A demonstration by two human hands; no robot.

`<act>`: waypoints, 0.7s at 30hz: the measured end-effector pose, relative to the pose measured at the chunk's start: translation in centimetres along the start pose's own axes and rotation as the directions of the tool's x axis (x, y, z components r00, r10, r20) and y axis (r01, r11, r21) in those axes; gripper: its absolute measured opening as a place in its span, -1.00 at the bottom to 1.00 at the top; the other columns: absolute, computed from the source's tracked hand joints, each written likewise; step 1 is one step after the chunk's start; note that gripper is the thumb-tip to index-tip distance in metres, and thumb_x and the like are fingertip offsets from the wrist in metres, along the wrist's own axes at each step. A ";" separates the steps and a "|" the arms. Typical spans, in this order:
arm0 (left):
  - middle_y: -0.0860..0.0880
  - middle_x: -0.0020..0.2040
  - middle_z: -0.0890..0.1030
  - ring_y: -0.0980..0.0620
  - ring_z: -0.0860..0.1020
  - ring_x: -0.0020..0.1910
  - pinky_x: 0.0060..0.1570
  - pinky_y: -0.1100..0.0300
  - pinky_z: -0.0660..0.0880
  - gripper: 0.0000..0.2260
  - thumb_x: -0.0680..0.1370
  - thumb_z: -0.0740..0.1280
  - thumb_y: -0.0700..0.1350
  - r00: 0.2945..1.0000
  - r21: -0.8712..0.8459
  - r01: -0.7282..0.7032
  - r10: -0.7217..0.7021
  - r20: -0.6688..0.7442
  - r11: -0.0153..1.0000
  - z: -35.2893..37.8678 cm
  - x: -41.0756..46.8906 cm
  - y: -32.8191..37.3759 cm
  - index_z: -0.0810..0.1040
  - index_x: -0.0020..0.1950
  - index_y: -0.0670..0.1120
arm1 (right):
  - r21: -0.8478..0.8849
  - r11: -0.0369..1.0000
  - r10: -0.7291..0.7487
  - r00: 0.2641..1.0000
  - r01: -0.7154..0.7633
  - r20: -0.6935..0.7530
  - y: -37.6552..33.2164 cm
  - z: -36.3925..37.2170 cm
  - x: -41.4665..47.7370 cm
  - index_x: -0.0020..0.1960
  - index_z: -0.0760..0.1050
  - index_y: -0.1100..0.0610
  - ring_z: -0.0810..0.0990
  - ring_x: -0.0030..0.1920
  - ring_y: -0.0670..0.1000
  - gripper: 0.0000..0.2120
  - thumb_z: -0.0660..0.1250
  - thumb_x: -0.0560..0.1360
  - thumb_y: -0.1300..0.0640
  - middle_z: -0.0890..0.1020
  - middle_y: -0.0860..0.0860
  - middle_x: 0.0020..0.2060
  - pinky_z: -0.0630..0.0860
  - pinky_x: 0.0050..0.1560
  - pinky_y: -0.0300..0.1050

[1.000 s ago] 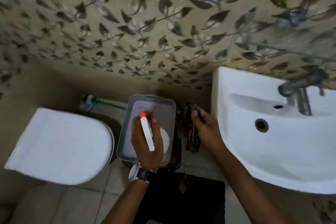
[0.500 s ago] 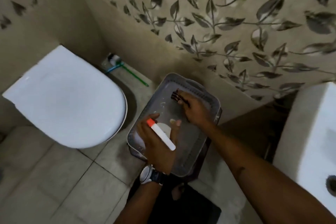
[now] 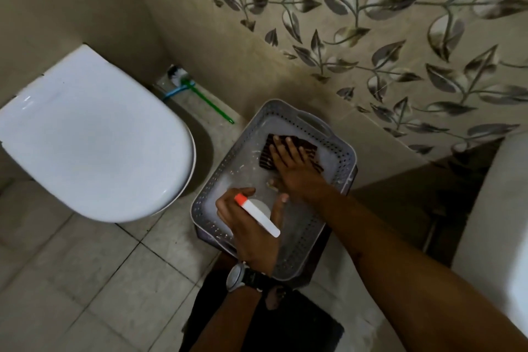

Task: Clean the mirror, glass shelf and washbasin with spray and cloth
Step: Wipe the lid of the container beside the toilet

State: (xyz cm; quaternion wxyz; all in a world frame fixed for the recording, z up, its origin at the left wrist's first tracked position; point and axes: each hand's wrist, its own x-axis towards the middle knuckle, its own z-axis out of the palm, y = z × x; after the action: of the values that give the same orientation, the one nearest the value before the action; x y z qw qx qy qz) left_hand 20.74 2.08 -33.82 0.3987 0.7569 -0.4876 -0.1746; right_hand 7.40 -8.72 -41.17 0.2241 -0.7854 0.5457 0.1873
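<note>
Tiled bathroom, grey basket (image 3: 340, 151), dark striped cloth (image 3: 310, 148) (flattened), white spray bottle (image 3: 258, 213)

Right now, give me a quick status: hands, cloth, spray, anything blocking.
Left hand gripping spray bottle over grey basket. Right hand flat on striped cloth inside basket. Nothing blocking; washbasin at right edge.

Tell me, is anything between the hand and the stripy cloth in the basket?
No. The right hand lies flat on the striped cloth inside the grey basket, touching it, with nothing visible between. The left hand has its grip on the spray bottle nearer the basket's front.
</note>
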 end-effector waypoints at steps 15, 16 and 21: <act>-0.07 0.04 0.53 -0.07 0.54 0.03 0.07 -0.15 0.54 -0.35 0.26 0.65 0.22 0.979 -0.098 0.151 -0.162 -0.119 0.984 1.6 -0.1 0.8 0.49 0.13 -0.13 | 0.094 0.996 -0.009 1.000 0.008 0.008 0.2 -1.3 -0.2 0.64 -0.23 0.10 -0.30 0.62 0.13 -0.34 -0.02 0.71 -0.14 -0.28 0.04 0.63 -0.21 0.61 0.19; -0.14 0.07 0.55 -0.09 0.54 0.08 0.11 -0.16 0.53 -0.30 0.25 0.65 0.21 0.986 -0.109 0.135 -0.144 -0.082 0.985 1.1 -0.1 0.6 0.51 0.16 -0.20 | 0.095 0.995 -0.010 1.000 0.010 -0.002 0.1 -1.3 -0.7 0.64 -0.23 0.11 -0.30 0.62 0.13 -0.34 -0.02 0.71 -0.14 -0.27 0.04 0.63 -0.20 0.61 0.18; -0.24 0.46 0.41 -0.25 0.42 0.45 0.35 -0.29 0.45 0.15 0.14 0.70 0.23 0.984 -0.095 0.121 -0.107 0.141 0.988 -0.7 0.0 0.2 0.30 0.55 -0.24 | 0.263 0.963 0.080 0.994 -0.057 -0.078 -0.6 -2.9 -3.8 0.64 -0.25 0.10 -0.32 0.62 0.14 -0.33 -0.02 0.71 -0.15 -0.27 0.03 0.63 -0.28 0.57 0.14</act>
State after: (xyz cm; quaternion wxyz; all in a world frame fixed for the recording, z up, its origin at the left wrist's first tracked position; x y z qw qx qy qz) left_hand 21.07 2.38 -33.17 0.3926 0.7484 -0.4596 -0.2729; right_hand 6.81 -7.27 -36.65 0.2945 -0.7372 0.6018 0.0870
